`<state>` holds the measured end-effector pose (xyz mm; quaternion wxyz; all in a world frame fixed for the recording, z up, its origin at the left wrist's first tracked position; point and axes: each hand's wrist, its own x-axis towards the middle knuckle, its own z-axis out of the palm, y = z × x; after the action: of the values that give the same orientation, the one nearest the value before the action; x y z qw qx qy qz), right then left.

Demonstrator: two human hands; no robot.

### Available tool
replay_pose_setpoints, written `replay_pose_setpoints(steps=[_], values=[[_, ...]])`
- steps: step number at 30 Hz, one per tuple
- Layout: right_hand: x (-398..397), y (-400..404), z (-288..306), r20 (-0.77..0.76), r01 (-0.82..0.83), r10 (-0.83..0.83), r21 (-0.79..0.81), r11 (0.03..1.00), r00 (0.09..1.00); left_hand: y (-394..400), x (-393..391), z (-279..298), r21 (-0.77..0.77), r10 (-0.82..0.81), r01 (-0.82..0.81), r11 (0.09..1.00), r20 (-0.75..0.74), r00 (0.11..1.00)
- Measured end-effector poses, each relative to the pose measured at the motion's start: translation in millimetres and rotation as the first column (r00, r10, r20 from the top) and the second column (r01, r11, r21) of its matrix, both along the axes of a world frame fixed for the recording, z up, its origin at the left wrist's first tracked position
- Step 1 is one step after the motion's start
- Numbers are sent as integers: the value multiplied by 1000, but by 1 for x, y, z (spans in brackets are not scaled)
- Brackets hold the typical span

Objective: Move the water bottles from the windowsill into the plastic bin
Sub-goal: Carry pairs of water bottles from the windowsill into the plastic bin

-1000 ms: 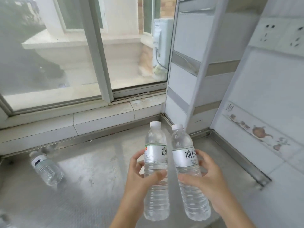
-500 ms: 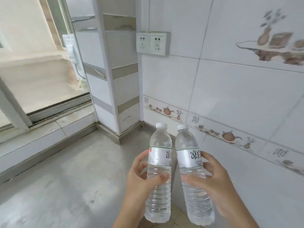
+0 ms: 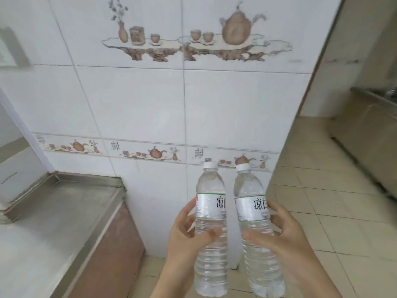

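I hold two clear water bottles upright, side by side, low in the middle of the view. Each has a white cap and a silver-white label. My left hand point(image 3: 189, 239) is wrapped around the left water bottle point(image 3: 210, 211). My right hand point(image 3: 285, 239) grips the right water bottle point(image 3: 252, 203). The two bottles almost touch at label height. No plastic bin and no windowsill are in view.
A white tiled wall point(image 3: 150, 108) with teapot pictures stands straight ahead and ends in a corner at the right. A steel counter point(image 3: 53, 222) lies at the lower left. Beige floor tiles point(image 3: 335, 190) stretch to the right, past a steel cabinet point(image 3: 369, 130).
The view has swung right, away from the window and the counter corner, onto the tiled wall and the floor. Both hands keep the bottles in the same hold.
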<state>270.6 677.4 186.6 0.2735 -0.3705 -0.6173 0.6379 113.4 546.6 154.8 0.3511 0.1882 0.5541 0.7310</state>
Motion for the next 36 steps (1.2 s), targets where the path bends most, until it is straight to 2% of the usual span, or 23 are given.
replay_pose_setpoints(steps=[7, 15, 19, 26, 32, 36], values=[[113, 60, 2, 3, 303, -303, 2, 953, 953, 112, 72, -2, -14, -286, 287, 958, 60, 956], [193, 140, -7, 27, 596, -596, 21, 803, 802, 256, 138, 6, 63, -607, 603, 795, 97, 789], [221, 198, -13, 57, 696, -697, 44, 717, 714, 339, 162, 0, 78, -678, 675, 733, 149, 719], [261, 296, -12, 47, 831, -834, 61, 552, 550, 475, 204, 5, 57, -799, 799, 599, 110, 591], [297, 374, -15, 47, 875, -875, 26, 483, 482, 567, 245, 4, 26, -846, 847, 531, 82, 527], [334, 445, -22, 42, 884, -883, -4, 468, 467, 639, 281, -6, 3, -844, 846, 533, 82, 531]])
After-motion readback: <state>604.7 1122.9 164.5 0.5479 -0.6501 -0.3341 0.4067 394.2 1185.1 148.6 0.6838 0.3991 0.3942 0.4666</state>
